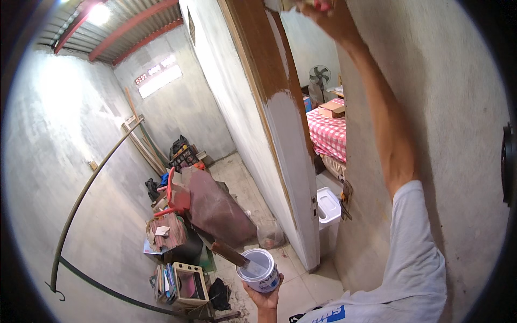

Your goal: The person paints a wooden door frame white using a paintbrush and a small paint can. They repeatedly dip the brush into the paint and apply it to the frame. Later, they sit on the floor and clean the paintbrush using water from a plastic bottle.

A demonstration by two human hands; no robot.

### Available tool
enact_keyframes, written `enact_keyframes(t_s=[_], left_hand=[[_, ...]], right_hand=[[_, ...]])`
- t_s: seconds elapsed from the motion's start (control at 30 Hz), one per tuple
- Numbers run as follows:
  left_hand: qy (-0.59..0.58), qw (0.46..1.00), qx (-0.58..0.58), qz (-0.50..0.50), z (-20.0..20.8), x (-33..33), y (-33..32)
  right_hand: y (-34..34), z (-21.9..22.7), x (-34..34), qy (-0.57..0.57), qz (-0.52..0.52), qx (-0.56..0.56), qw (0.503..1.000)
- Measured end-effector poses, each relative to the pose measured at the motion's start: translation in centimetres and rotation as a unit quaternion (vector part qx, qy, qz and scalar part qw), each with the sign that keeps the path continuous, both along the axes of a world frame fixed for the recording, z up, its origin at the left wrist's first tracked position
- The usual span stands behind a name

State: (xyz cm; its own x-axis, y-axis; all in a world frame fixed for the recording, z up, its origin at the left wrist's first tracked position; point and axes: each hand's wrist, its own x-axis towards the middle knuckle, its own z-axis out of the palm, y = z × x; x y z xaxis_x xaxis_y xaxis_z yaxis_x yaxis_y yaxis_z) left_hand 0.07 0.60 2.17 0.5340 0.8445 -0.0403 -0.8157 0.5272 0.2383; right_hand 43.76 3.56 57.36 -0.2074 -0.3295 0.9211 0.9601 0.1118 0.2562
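Low in front of me, my left hand [263,294] grips a white paint can [265,281] from underneath, fingers around its side. A flat brown wooden stick [230,253] stands tilted in the can, its lower end coated white. My right arm reaches up along the wall, and my right hand [327,16] is closed at the top edge of the view. In it is what looks like a paintbrush [322,5] with a reddish handle, mostly cut off. Beside it stands a wooden door [266,59], brown above, with wet-looking white paint [285,124] over its lower part.
Left of the door lies a room with a red plastic chair [177,196], a dark reddish panel [215,207], a small oven [191,282] and books [164,282]. A curved metal rod [81,196] crosses the left. Past the doorway are a white lidded bin [328,206], checkered bed [326,129] and fan [320,75].
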Motion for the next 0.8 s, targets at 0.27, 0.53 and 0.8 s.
enact_keyframes(t_s=[0.27,0.53,0.8], left_hand=[[0.052,0.999,0.012,0.006,0.4,-0.8,0.0],[0.047,0.999,0.011,0.011,0.0,-0.5,0.3],[0.047,0.999,0.011,0.017,-0.6,-0.6,0.3]], right_hand=[[-3.3,-10.3,-2.2,0.072,0.067,-0.272,0.957],[-3.2,1.6,-2.5,0.142,0.077,-0.275,0.948],[-1.2,-5.2,-2.0,0.101,0.121,-0.138,0.978]])
